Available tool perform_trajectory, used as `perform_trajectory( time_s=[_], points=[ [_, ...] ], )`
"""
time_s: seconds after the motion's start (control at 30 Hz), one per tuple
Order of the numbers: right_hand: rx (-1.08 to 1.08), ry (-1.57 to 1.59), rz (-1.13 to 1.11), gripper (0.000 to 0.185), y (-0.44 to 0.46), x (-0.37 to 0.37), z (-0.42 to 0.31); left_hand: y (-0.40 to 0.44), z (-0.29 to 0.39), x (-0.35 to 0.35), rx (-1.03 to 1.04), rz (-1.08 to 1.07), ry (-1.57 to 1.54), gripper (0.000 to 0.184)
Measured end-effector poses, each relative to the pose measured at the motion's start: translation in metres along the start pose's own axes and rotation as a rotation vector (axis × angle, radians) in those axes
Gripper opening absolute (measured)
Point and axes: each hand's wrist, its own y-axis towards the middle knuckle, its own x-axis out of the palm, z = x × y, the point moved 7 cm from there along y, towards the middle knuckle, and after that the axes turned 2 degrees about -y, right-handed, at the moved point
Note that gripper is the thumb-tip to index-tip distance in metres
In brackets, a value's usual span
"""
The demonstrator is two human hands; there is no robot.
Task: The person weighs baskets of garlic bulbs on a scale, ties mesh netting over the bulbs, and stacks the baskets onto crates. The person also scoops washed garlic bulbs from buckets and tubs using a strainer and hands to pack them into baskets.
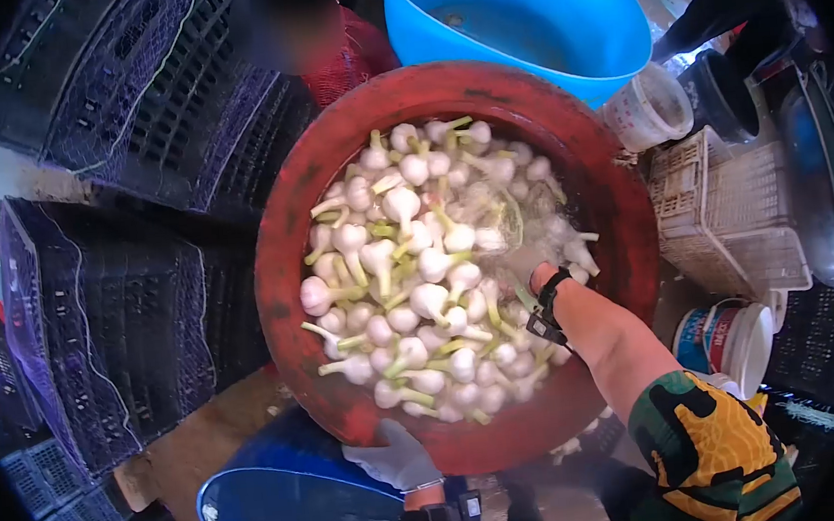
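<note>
though near round garlic [430, 299], right hand [543, 275], grip unclear; gloved left hand [397, 456] splayed against red tub [512, 441]

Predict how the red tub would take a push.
The red tub would probably resist, since a large heap of garlic and some water weigh it down. Its thick rim suggests fairly stiff walls. The rippled water might slosh if shoved hard.

Left hand [391, 455] gloved, right arm [610, 338] outstretched

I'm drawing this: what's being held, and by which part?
The left hand touches the red tub's rim; whether it grips can't be told. The right hand is mostly underwater: can't tell.
</note>
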Motion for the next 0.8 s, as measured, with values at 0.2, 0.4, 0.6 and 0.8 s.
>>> perform_trajectory(
  time_s=[0.2, 0.4, 0.6, 0.8],
  points=[
    [0.064, 0.367, -0.013, 0.023, -0.021, 0.01, -0.022, -0.001, 0.005, 0.0, -0.05, -0.06, -0.088, 0.064],
    [0.019, 0.549, -0.203, 0.026, -0.025, 0.047, -0.031, -0.001, -0.003, 0.001, -0.058, -0.05, -0.074, 0.066],
    [-0.087, 0.598, -0.282, 0.026, -0.061, 0.049, -0.034, 0.001, -0.005, 0.003, -0.044, -0.033, -0.014, 0.065],
    [-0.082, 0.772, -0.417, 0.028, -0.105, 0.049, -0.026, 0.003, -0.007, 0.004, -0.017, -0.014, 0.021, 0.061]
  ],
)
